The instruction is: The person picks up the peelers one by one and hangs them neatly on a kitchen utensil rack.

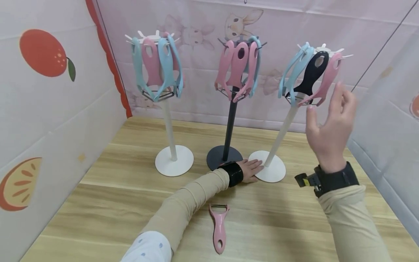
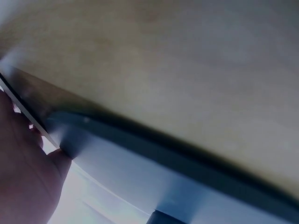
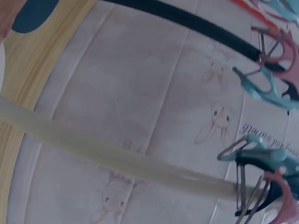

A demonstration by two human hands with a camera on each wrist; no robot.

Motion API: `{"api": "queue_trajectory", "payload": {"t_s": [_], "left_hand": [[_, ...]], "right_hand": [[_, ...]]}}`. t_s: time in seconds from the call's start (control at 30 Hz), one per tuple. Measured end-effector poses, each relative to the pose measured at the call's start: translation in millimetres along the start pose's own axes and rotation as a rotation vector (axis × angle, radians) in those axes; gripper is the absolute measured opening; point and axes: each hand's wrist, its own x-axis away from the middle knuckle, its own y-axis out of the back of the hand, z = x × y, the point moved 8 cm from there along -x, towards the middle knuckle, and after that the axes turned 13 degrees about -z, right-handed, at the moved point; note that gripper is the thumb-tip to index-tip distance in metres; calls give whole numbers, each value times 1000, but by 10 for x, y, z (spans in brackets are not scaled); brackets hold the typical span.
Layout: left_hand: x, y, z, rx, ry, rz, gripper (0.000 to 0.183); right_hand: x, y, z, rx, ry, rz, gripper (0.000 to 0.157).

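My left hand (image 1: 251, 170) lies flat on the white round base (image 1: 276, 171) of the right-hand stand, fingers extended over its left edge. The left wrist view shows this hand (image 2: 25, 172) beside the dark base (image 2: 135, 158). The stand's white pole (image 1: 281, 136) leans to the right. On its hooks hang blue peelers (image 1: 299, 67), a black peeler (image 1: 312, 74) and a pink peeler (image 1: 328, 78). My right hand (image 1: 334, 125) is raised just right of these peelers, thumb and fingers apart with nothing between them. In the right wrist view, the peelers hang around the pole (image 3: 117, 156).
A pink peeler (image 1: 219, 229) lies on the wooden table (image 1: 108, 203) in front, right of my left forearm. A dark stand (image 1: 230, 125) holds pink and blue peelers in the middle. Another white stand (image 1: 168, 125) with peelers stands left. Printed cloth (image 1: 203, 62) hangs behind.
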Motion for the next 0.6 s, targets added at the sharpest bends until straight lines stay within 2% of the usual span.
{"api": "queue_trajectory", "payload": {"t_s": [0.1,0.13,0.17,0.2,0.3,0.33,0.4,0.47,0.53,0.6], "left_hand": [[8,18,-11,-2,2,0,68],[51,79,-23,3,2,-13,66],[127,192,-45,9,15,18,65],[170,252,-58,7,13,14,63],[214,271,-63,13,0,-21,61],[224,275,-62,54,4,-41,60],[238,248,-57,61,-12,-39,64],[270,265,-63,77,-15,-20,66],[333,342,-86,92,-21,10,68],[368,399,-105,50,-28,30,65]], "right_hand": [[173,44,191,-47,93,-11,58],[247,46,275,-65,129,-7,57],[332,40,365,-77,170,16,55],[427,31,456,-101,218,43,52],[775,-29,722,-186,396,218,43],[907,-53,805,-222,456,291,37],[1186,-99,943,-290,556,448,30],[1449,-128,1058,-339,636,577,26],[1663,-146,1135,-341,686,666,20],[1831,-156,1187,-324,726,733,17]]}}
